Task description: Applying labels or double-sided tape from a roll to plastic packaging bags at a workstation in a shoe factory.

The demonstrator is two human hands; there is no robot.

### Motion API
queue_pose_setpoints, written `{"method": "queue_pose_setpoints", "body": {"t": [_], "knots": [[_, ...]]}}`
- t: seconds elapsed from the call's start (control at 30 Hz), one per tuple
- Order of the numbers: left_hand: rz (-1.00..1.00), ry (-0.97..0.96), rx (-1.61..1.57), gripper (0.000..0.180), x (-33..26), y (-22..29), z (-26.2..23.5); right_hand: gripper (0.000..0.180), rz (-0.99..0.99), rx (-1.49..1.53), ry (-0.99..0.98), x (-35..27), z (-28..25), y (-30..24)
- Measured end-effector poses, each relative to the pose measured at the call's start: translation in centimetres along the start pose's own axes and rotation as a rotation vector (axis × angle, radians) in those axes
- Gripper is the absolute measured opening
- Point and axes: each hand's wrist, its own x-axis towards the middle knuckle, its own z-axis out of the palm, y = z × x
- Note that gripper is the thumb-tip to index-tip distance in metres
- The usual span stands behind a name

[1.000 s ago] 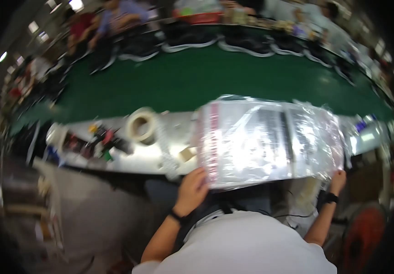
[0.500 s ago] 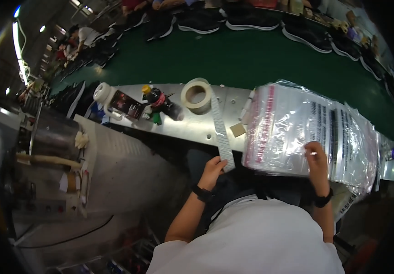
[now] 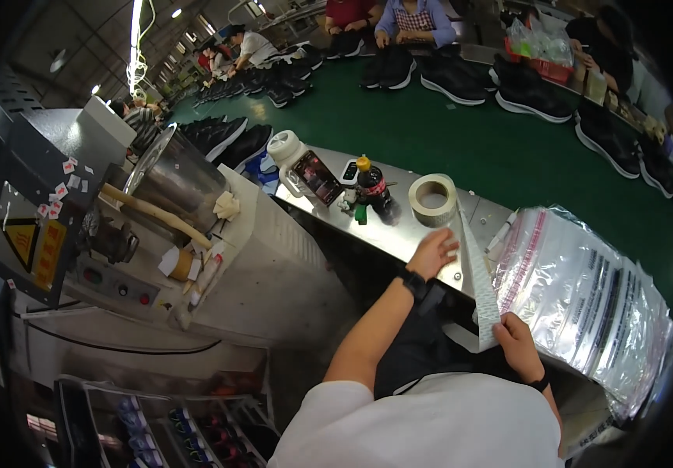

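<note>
A machine with a metal drum [image 3: 184,175] stands at far left of a worker in a white shirt [image 3: 422,425], beside a metal table [image 3: 403,234] where a white jug [image 3: 284,148] and a dark bottle with a yellow cap [image 3: 371,187] stand close together. Next comes the left hand [image 3: 433,253], empty, its fingers spread and slightly bent, just below a roll of tape [image 3: 434,218] that rests on the table. Half a second ago this hand held the tape's loose end; now the right hand [image 3: 517,343] pinches the pale strip [image 3: 477,277], which runs down from the roll past the table's near edge. The swap appears to leave the strip in the right hand's control and the left free by the roll. To the right, a stack of clear plastic bags [image 3: 586,292] lies partly over the table edge, no longer touched by either hand, with a white pen [image 3: 502,230] alongside. The strip's lower part curls toward dark clothing, where its end is hard to make out; whether the left fingertips brush the strip cannot be told. The right fingertips are partly hidden, and the bags' far corner fades into the dark rim.
</note>
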Motion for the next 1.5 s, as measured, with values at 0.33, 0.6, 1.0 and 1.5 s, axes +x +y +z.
{"method": "queue_pose_setpoints", "body": {"t": [0.33, 0.6, 1.0, 1.5], "knots": [[0.195, 0.236, 0.289, 0.037, -7.6, -0.3, 1.7, 0.014, 0.131, 0.087, -0.075, -2.5, -2.5, -0.7], [-0.055, -0.186, 0.571, 0.02, -16.9, -4.5, 8.1, 0.018, -0.016, -0.096, -0.031, 0.6, 0.5, -1.9], [-0.066, 0.01, 0.249, 0.018, -16.7, -3.8, 9.3, 0.01, -0.012, 0.326, -0.185, 0.8, -0.2, -1.2], [0.342, 0.069, 0.635, 0.014, -17.3, -5.6, 8.3, 0.005, -0.278, -0.097, 0.103, 2.3, 3.1, -1.1]]}}
